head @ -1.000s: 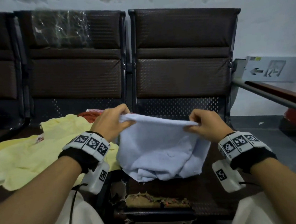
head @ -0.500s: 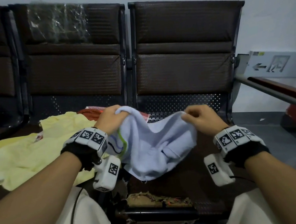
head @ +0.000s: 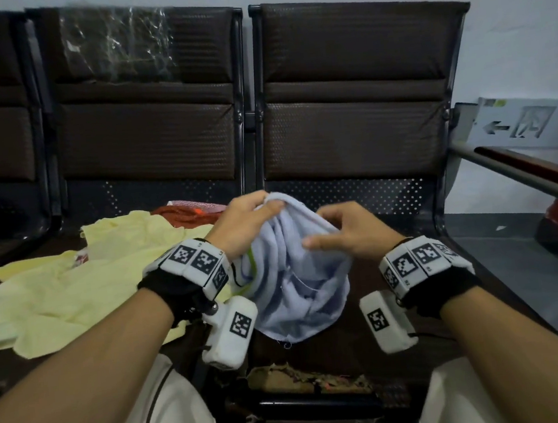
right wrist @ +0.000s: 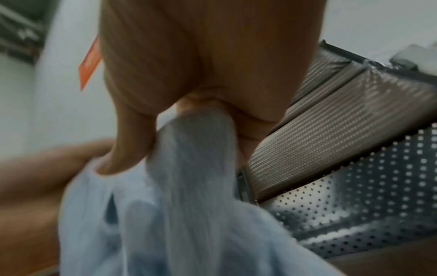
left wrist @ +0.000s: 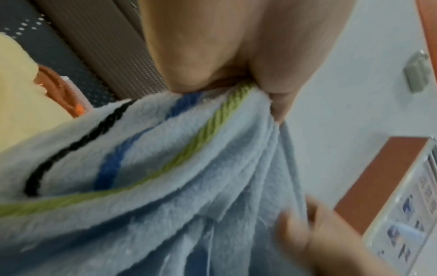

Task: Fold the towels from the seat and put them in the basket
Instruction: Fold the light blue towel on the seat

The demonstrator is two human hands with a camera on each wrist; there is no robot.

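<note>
hidden: basket out of view; right wrist view blurred | held: fluffy pale-blue towel [head: 297, 271] with black, blue, green stripes, bunched above brown seat [head: 377, 311] | left hand [head: 242, 223] pinches its top edge | right hand [head: 346, 230] pinches a fold | beside: yellow towel [head: 72, 284], rumpled on the neighbouring seat

The setting is a public waiting area. Indicators: a row of linked brown padded seats [head: 355, 100] with perforated metal panels, a plain white wall [head: 508, 15], and a directional arrow sign [head: 519, 124].
</note>
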